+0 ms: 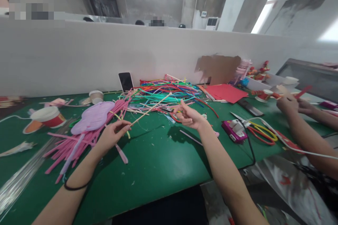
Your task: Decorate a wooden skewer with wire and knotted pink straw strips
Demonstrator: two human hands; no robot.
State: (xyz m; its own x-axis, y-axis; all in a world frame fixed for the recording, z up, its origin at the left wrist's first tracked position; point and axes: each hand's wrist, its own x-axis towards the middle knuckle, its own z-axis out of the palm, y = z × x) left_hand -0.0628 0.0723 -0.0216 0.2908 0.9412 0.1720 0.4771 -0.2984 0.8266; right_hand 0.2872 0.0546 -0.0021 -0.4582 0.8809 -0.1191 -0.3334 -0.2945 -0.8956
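My left hand (pixel 112 135) pinches the lower end of a thin beige stick (pixel 150 110), which slants up and away to the right. To the right of the stick's far end is my right hand (pixel 190 116), raised over the table with its fingers loosely bent and apart; I see nothing held in it. Just left of my left hand, a pale purple fuzzy petal-shaped piece (pixel 93 116) lies on a bundle of pink pipe cleaners (pixel 71 144). Behind both hands spreads a pile of multicoloured pipe cleaners (pixel 163 93).
On the green table (pixel 155 168) are a phone (pixel 126 82), a red-and-white paper cup (pixel 50 116), red sheets (pixel 224 92) and a purple power strip (pixel 234 132) with cables. Clear strips (pixel 26 172) lie at left. A co-worker's hands (pixel 293 105) work at right.
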